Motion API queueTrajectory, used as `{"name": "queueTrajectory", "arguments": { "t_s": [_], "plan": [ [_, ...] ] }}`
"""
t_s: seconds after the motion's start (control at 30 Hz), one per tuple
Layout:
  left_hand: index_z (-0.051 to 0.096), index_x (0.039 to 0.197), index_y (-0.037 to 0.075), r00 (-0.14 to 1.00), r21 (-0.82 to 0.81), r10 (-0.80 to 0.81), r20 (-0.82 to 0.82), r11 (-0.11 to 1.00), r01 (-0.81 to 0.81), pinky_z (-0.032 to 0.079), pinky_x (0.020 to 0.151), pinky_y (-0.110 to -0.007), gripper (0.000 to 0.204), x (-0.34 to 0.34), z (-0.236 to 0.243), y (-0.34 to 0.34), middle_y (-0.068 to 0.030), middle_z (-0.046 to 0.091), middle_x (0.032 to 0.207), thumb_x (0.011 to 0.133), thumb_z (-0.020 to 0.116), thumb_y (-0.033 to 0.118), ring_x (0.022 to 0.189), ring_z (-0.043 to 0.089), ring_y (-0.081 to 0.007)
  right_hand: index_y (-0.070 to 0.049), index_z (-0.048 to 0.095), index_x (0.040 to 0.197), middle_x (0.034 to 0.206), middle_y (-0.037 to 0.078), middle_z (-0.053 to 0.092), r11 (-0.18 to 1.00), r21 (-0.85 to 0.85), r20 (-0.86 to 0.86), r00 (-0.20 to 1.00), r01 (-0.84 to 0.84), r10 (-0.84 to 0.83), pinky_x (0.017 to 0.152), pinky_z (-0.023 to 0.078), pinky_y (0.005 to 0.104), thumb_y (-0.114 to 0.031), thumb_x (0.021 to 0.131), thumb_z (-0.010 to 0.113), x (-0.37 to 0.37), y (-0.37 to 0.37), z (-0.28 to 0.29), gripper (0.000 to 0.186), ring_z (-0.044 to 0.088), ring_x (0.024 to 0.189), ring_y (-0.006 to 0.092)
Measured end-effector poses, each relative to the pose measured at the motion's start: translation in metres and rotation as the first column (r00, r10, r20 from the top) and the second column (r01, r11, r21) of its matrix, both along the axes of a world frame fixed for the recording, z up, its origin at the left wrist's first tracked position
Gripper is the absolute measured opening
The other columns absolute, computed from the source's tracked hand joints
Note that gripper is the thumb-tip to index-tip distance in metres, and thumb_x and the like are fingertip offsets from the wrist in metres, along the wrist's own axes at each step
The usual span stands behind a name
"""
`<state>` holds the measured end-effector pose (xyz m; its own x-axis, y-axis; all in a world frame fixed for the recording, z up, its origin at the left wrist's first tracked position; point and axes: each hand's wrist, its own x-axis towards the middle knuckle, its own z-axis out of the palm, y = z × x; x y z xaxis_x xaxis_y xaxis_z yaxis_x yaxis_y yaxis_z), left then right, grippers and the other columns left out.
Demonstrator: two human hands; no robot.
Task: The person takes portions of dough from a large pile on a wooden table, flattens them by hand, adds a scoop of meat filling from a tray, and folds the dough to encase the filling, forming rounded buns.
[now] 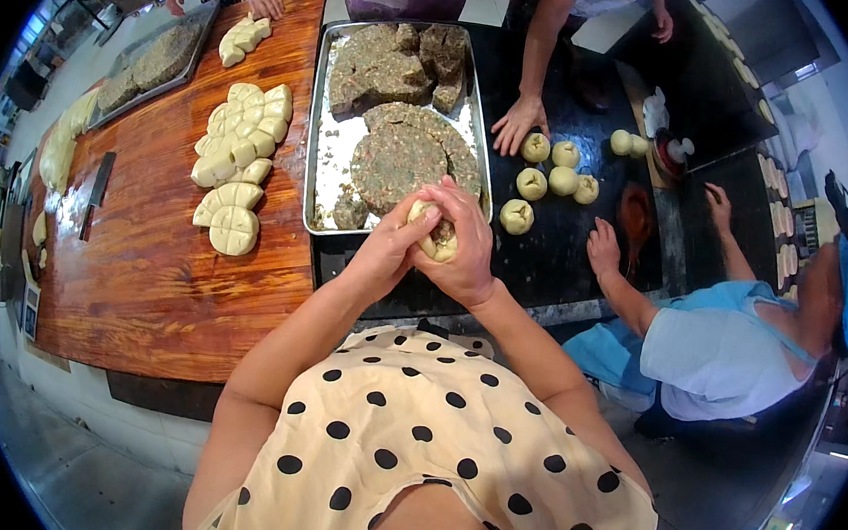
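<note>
- Head view: the person's left hand [393, 241] and right hand [468, 254] are cupped together, fingers curled closed around a ball of dough [434, 250] with speckled filling showing at its opening.
- That dough is held in front of the chest, over the near right corner of a metal tray [333, 148]; the fingers hide much of it, so I cannot tell how far its rim is gathered.
- Inside the tray, a rounded mass of filling [399, 168] lies nearest the hands, with blockier filling [380, 67] at the far end.
- Left of the tray, cut dough pieces [242, 136] sit in clusters on a wooden table [144, 283], with a dark flat bar [100, 180] farther left.
- Right of the tray, six round filled balls [532, 184] stand near one another on a black surface [544, 264]; two more pale balls [621, 142] lie farther right.
- A co-worker's hand [521, 123] rests spread on that surface, just beside the balls.
- Another co-worker's hand [602, 249] is at the right, well apart from the dough.
</note>
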<state>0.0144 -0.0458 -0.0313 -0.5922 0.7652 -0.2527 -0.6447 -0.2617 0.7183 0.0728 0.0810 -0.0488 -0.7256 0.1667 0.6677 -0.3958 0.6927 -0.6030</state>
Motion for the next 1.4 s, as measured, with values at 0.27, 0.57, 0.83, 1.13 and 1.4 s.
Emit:
{"name": "queueTrajectory", "arguments": {
  "t_s": [0.27,0.57,0.83,1.13,1.4],
  "plan": [
    [0.039,0.143,0.003,0.850,-0.233,-0.265,-0.455,0.957,0.174,0.042,0.102,-0.033,0.051,-0.023,0.018,0.000,-0.0095,0.054,0.132,0.103,0.049,0.033,0.119,0.053,-0.0179,-0.003,0.058,0.125,0.115,0.012,0.066,0.975,-0.211,0.013,0.998,0.064,-0.062,0.104,0.045,0.0429,-0.014,0.076,0.078,0.003,-0.008,0.020,0.054,0.061,0.113,0.0316],
    [0.042,0.138,-0.001,0.513,-0.252,-0.125,-0.850,0.950,-0.187,0.035,0.107,-0.038,0.066,-0.007,0.009,0.010,-0.0237,0.050,0.131,0.103,0.030,0.053,0.122,0.050,-0.0354,-0.002,0.059,0.130,0.125,0.016,0.064,0.965,-0.251,-0.031,0.996,0.078,-0.089,0.106,0.042,0.0427,-0.031,0.097,0.058,-0.011,-0.007,0.014,0.044,0.055,0.125,0.0347],
    [0.009,0.157,0.010,0.949,-0.112,-0.108,-0.296,0.991,0.078,0.022,0.117,-0.042,0.099,-0.013,0.056,-0.006,-0.0187,0.023,0.157,0.087,0.015,0.081,0.144,0.027,-0.0317,-0.003,0.061,0.111,0.114,0.014,0.065,0.980,-0.198,-0.076,0.997,-0.014,-0.001,0.102,0.045,0.0414,-0.019,0.080,0.078,-0.008,-0.013,0.036,0.039,0.058,0.118,0.0341],
    [0.042,0.142,0.005,0.967,0.223,0.097,0.235,0.963,-0.151,0.046,0.102,-0.038,0.060,-0.014,0.009,0.021,-0.0151,0.052,0.133,0.103,0.034,0.051,0.122,0.054,-0.0240,-0.004,0.060,0.085,0.112,0.011,0.065,0.890,-0.451,0.050,0.994,-0.063,0.096,0.101,0.043,0.0358,-0.006,0.082,0.071,-0.014,-0.016,0.042,0.011,0.061,0.106,0.0215],
    [0.050,0.129,0.002,0.936,-0.034,0.291,0.198,0.956,-0.290,0.050,0.099,-0.035,0.046,-0.004,0.022,0.022,-0.0141,0.058,0.124,0.105,0.036,0.039,0.114,0.059,-0.0221,-0.006,0.060,0.085,0.097,0.007,0.070,0.915,-0.403,0.004,1.000,0.016,-0.016,0.114,0.032,0.0446,-0.009,0.085,0.070,-0.016,-0.026,0.032,0.010,0.065,0.104,0.0216]
  ]
}}
